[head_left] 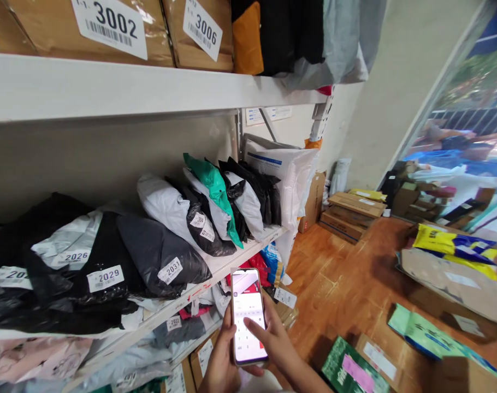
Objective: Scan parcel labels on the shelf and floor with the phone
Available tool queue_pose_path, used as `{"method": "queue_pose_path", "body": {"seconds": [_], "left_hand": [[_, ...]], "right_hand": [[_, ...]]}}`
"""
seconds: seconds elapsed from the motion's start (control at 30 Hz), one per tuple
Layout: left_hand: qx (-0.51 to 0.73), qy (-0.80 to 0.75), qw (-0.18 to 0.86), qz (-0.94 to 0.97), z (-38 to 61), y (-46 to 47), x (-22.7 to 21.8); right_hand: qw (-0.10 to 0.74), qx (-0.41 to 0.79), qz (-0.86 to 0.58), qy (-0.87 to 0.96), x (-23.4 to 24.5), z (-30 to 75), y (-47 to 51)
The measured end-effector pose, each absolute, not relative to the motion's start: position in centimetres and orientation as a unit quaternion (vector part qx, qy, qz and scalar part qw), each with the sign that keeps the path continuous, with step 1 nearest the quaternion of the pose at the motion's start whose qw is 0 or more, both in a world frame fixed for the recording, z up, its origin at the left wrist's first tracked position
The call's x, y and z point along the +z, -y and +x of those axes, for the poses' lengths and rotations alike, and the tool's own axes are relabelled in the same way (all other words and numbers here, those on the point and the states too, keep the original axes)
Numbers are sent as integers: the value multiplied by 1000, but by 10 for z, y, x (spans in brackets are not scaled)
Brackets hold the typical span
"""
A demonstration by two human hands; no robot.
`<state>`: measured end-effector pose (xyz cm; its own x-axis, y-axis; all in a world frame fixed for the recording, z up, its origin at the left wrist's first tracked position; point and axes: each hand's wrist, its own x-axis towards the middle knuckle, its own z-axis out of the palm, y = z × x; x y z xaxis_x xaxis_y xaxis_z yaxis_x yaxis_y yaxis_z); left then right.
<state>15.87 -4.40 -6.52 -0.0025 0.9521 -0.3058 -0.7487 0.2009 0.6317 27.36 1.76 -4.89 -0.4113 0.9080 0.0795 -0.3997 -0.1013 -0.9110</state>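
A smartphone (248, 344) is held upright in front of the shelf, its lit screen showing a number keypad. My left hand (222, 349) is closed around the phone's left edge, with the thumb along the side. From the right, my right hand (279, 338) wraps the other edge, and its thumb lies over the keypad. The fingers behind the phone are mostly hidden. Just beyond is the shelf board (232, 262) with labelled parcels: a dark bag marked 2031 (158, 251), a black bag marked 2029 (113, 256) and a green bag (211, 185).
Cardboard boxes (129, 33) and bags fill the upper shelf (150, 87). More bagged parcels (150, 357) lie on the shelf below. Boxes (349, 215), a large flat carton (453, 278) and a green box (350, 365) stand on the wooden floor (334, 278). Glass (469, 120) is at right.
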Motion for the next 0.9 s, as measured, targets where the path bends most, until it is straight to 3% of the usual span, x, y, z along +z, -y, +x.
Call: {"method": "queue_pose_path", "body": {"seconds": [0.33,0.6,0.9], "left_hand": [[628,-297,704,149,148,42,-62],[607,-272,725,179,151,43,-35],[588,-333,705,213,145,43,-51]], "right_hand": [[425,791,-211,387,-42,285,-21],[427,786,-225,387,-36,282,-19],[437,779,-256,371,-41,281,-19]]}}
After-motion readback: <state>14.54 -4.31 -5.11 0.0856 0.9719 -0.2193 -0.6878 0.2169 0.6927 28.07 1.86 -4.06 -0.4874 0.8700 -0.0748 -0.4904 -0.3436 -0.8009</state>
